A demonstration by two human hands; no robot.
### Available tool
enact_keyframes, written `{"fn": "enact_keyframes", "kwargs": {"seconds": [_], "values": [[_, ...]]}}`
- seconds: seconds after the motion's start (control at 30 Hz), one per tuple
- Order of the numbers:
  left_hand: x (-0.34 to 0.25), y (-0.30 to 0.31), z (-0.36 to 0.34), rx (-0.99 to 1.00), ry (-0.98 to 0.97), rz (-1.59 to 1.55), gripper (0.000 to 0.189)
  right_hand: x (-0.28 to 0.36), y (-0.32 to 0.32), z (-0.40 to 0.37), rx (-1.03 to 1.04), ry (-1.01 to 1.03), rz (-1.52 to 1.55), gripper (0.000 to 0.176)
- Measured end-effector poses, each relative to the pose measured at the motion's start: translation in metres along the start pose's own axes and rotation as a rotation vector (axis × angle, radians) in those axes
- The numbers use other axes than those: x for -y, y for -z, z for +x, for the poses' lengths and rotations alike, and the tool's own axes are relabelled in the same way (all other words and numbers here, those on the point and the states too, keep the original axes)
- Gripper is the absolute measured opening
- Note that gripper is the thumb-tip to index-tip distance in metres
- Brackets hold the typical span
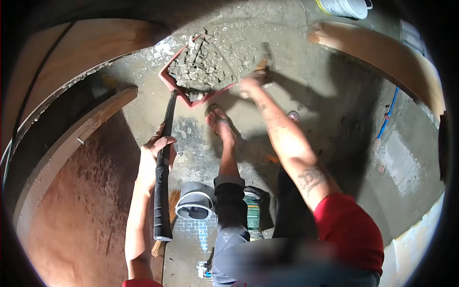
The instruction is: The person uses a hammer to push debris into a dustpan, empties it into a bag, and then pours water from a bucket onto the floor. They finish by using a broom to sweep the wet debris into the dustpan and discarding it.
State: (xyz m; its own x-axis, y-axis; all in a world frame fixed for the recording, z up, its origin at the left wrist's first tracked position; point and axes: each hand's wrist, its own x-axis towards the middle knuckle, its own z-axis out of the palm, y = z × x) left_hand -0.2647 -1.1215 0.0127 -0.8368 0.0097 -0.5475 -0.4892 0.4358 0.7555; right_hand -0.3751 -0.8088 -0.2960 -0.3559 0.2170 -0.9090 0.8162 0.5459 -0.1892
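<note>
Our left hand (160, 147) is clamped round the black handle (162, 201) running back from the red pan (164, 76). Our right hand (249, 86) grips a blurred wooden-handled tool (262, 63) at the pan's right edge. Grey rubble (198, 67) fills the pan, and our sandalled foot (221, 123) stands just behind it.

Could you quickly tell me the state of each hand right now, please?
Left hand: shut around the black handle of the red pan.
Right hand: shut on a blurred wooden-handled tool.
</note>
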Motion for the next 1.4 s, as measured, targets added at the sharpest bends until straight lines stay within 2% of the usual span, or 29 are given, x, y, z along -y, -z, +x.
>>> {"fn": "enact_keyframes", "kwargs": {"seconds": [0.07, 0.17, 0.2, 0.23, 0.3, 0.4, 0.43, 0.5, 0.53, 0.63, 0.67, 0.7, 0.73, 0.8, 0.87, 0.9, 0.93, 0.97, 1.0, 1.03, 1.07, 1.1, 1.17, 1.2, 1.23, 1.27, 1.3, 1.37, 1.4], "values": [[-0.009, 0.001, 0.01, -0.037, -0.213, 0.187, 0.011, 0.028, -0.061, -0.046, 0.036, 0.009, -0.093, 0.036], [-0.012, 0.002, 0.009, -0.035, -0.212, 0.164, 0.017, 0.054, -0.127, -0.097, 0.114, -0.021, -0.165, 0.052], [-0.013, 0.002, 0.006, -0.026, -0.123, 0.138, 0.021, 0.1, -0.085, -0.164, 0.146, -0.163, 0.027, 0.047], [-0.007, 0.003, 0.006, -0.036, -0.148, 0.146, 0.021, 0.099, -0.078, -0.176, 0.17, -0.016, 0.084, 0.05], [-0.003, 0.004, 0.005, -0.057, -0.177, 0.184, 0.022, 0.092, -0.068, -0.196, 0.189, 0.113, -0.059, 0.045], [0.0, 0.007, -0.001, -0.015, -0.12, 0.156, 0.021, 0.069, -0.02, -0.244, 0.264, 0.07, 0.043, 0.042], [-0.001, 0.007, 0.001, -0.007, -0.127, 0.154, 0.02, 0.017, -0.044, -0.213, 0.216, 0.061, 0.283, 0.04], [-0.001, 0.007, 0.003, -0.015, -0.189, 0.18, 0.019, -0.03, -0.034, -0.189, 0.147, -0.068, 0.447, 0.023], [0.0, 0.007, 0.005, -0.009, -0.192, 0.182, 0.019, -0.031, 0.008, -0.2, 0.126, -0.198, 0.369, 0.015], [0.006, 0.004, 0.006, 0.023, -0.077, 0.141, 0.018, -0.07, 0.047, -0.136, -0.08, -0.285, 0.755, 0.01], [0.003, 0.005, 0.008, 0.027, -0.126, 0.183, 0.018, -0.078, 0.05, -0.101, -0.083, -0.313, 0.842, 0.01], [0.001, 0.004, 0.009, 0.032, -0.175, 0.225, 0.018, -0.082, 0.036, -0.065, 0.1, -0.299, 1.009, 0.008], [-0.001, 0.003, 0.012, 0.035, -0.213, 0.249, 0.019, -0.092, 0.034, -0.035, 0.115, -0.262, 1.108, 0.015], [0.001, 0.001, 0.015, 0.025, -0.2, 0.244, 0.019, -0.084, -0.014, -0.011, 0.464, -0.285, 0.987, 0.017], [-0.009, -0.003, 0.013, -0.011, -0.218, 0.232, 0.019, -0.054, -0.065, -0.038, 0.359, -0.146, 0.964, 0.022], [-0.01, -0.004, 0.014, -0.016, -0.224, 0.237, 0.019, -0.03, -0.076, -0.058, 0.208, 0.162, 0.569, 0.019], [-0.012, -0.005, 0.013, -0.009, -0.197, 0.215, 0.02, 0.034, -0.043, -0.132, 0.082, -0.063, 0.534, 0.015], [-0.016, -0.004, 0.013, -0.002, -0.174, 0.195, 0.022, 0.028, -0.077, -0.109, 0.05, 0.02, 0.427, 0.015], [-0.017, -0.004, 0.012, 0.015, -0.134, 0.138, 0.023, 0.067, -0.054, -0.16, 0.017, 0.072, 0.393, 0.012], [-0.016, -0.003, 0.014, 0.044, -0.164, 0.141, 0.02, 0.079, -0.064, -0.161, 0.206, 0.013, 0.429, 0.013], [-0.02, 0.001, 0.014, 0.125, -0.104, 0.158, 0.023, 0.096, -0.067, -0.169, 0.393, -0.051, 0.445, 0.014], [-0.025, 0.008, 0.013, 0.208, -0.047, 0.177, 0.026, 0.087, -0.098, -0.155, 0.429, -0.099, 0.544, 0.017], [-0.016, 0.015, 0.0, 0.178, -0.085, 0.231, 0.033, 0.116, -0.081, -0.21, 0.231, -0.056, 0.378, 0.028], [-0.006, 0.021, -0.005, 0.147, -0.119, 0.28, 0.04, 0.113, -0.077, -0.222, 0.177, 0.07, 0.381, 0.031], [0.009, 0.039, -0.01, 0.308, -0.113, 0.247, 0.054, 0.102, -0.069, -0.234, 0.229, 0.026, 0.416, 0.033], [0.029, 0.057, -0.017, 0.318, -0.08, 0.231, 0.055, 0.097, -0.053, -0.254, 0.28, -0.021, 0.448, 0.036], [0.039, 0.073, -0.02, 0.327, -0.049, 0.218, 0.057, 0.075, -0.031, -0.256, 0.597, -0.007, 0.671, 0.029], [0.051, 0.103, -0.019, 0.178, 0.856, -0.403, 0.061, 0.036, 0.002, -0.273, 0.622, 0.056, 0.787, 0.025], [0.059, 0.115, -0.005, 0.188, 1.062, -0.666, 0.062, 0.003, 0.002, -0.263, 0.467, 0.064, 0.613, 0.029]]}}
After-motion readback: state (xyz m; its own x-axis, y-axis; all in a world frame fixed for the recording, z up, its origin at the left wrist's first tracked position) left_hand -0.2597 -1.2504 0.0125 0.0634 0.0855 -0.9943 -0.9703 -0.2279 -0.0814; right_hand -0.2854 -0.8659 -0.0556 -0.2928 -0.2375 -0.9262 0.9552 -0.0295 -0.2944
